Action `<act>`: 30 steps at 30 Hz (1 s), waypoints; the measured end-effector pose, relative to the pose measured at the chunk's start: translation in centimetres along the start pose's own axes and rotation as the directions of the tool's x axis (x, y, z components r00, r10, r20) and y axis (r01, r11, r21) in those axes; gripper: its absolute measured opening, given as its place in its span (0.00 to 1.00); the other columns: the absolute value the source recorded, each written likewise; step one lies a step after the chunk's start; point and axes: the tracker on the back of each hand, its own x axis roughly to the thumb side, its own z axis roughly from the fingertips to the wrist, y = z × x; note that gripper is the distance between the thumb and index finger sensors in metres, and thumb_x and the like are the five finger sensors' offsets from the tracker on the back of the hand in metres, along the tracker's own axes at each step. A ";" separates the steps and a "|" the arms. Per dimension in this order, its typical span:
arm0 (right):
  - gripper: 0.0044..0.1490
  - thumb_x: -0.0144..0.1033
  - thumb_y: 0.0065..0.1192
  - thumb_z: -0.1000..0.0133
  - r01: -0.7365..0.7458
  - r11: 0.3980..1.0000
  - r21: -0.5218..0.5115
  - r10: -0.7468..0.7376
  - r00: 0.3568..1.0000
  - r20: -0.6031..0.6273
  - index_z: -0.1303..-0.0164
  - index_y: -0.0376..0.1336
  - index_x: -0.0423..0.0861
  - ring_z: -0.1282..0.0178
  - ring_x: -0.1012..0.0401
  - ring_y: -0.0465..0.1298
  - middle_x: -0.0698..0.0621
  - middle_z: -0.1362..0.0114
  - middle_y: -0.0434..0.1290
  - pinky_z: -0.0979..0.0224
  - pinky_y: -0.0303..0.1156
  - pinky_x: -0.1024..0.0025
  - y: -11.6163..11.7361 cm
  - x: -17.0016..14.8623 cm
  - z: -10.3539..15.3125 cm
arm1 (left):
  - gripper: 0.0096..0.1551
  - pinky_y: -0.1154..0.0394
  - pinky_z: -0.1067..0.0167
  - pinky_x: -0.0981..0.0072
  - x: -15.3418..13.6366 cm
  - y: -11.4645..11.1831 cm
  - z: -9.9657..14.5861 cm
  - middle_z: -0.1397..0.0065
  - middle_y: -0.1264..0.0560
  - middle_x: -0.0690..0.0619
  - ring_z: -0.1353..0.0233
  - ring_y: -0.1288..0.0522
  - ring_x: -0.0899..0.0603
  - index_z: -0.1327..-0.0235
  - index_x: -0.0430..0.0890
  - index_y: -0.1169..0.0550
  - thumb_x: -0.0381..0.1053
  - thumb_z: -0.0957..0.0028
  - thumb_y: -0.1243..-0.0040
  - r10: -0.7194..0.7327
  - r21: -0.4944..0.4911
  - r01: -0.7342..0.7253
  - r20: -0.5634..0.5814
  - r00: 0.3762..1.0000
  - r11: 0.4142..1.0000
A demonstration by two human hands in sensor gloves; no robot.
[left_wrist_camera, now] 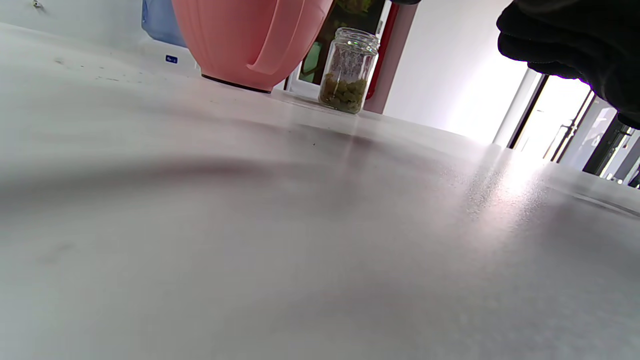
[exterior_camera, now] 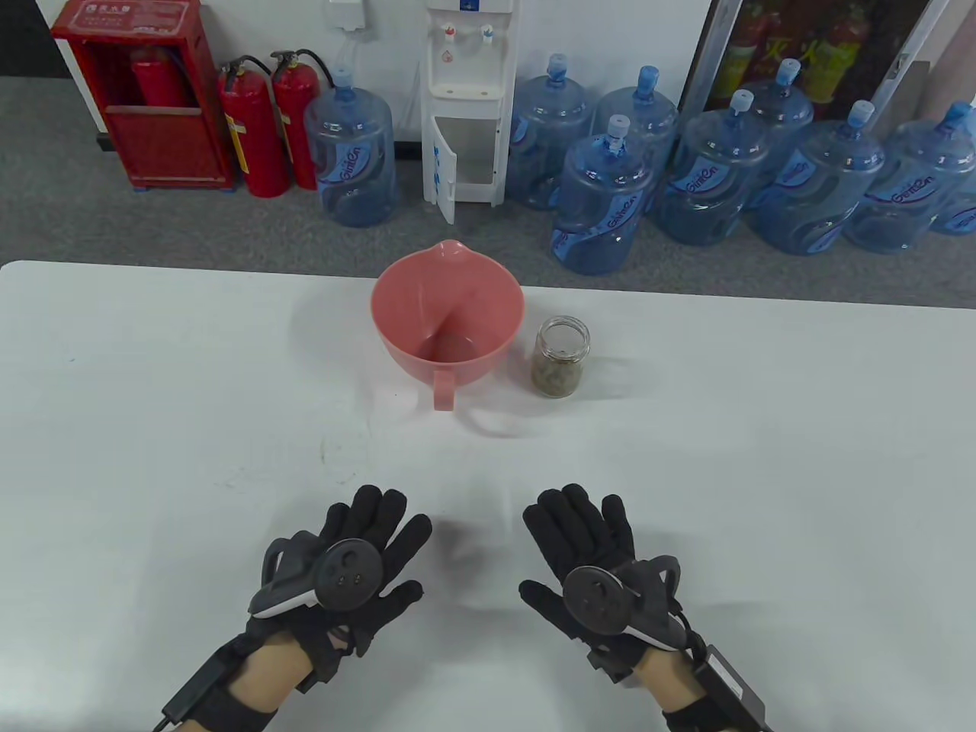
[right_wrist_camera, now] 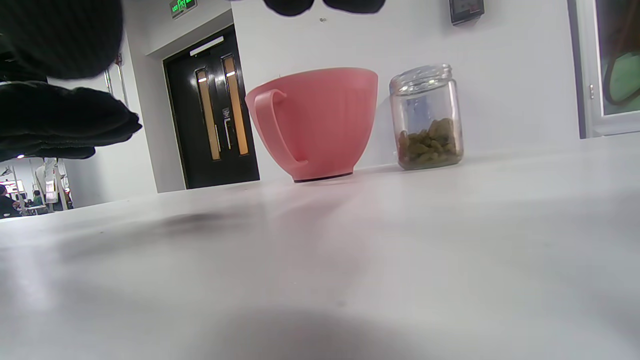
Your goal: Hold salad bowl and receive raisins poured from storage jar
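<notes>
The pink bowl (exterior_camera: 447,320) stands upright on the white table (exterior_camera: 152,427), toward its far edge, its spout pointing away and its handle (exterior_camera: 444,390) pointing back at the person. Just beside it, on its right and not touching, stands the lidless glass jar (exterior_camera: 561,356), upright, with greenish raisins (right_wrist_camera: 429,142) filling about its lower third.

Both gloved hands are near the table's close edge, well apart from bowl and jar. The left hand (exterior_camera: 358,560) lies palm down with its fingers spread and holds nothing; the bowl is ahead of it and a little to its right. The right hand (exterior_camera: 591,568) is likewise palm down, fingers loosely extended, empty; the jar sits almost straight ahead of it, the bowl ahead and to its left. Whether the palms touch the table I cannot tell.

On the floor beyond the table stand blue water bottles (exterior_camera: 602,206), a white dispenser (exterior_camera: 465,99) and red extinguishers (exterior_camera: 267,126).
</notes>
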 end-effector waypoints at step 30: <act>0.58 0.70 0.56 0.58 -0.026 1.000 0.012 0.026 0.999 0.029 0.25 0.34 0.63 0.13 0.54 0.43 0.57 0.16 0.38 0.17 0.37 0.39 0.1 0.2 0.2 | 0.42 0.55 0.27 0.38 0.1 -0.2 0.2 0.17 0.56 0.52 0.16 0.59 0.35 0.25 0.66 0.46 0.73 0.55 0.57 0.038 -0.037 -0.038 0.013 0.999 0.999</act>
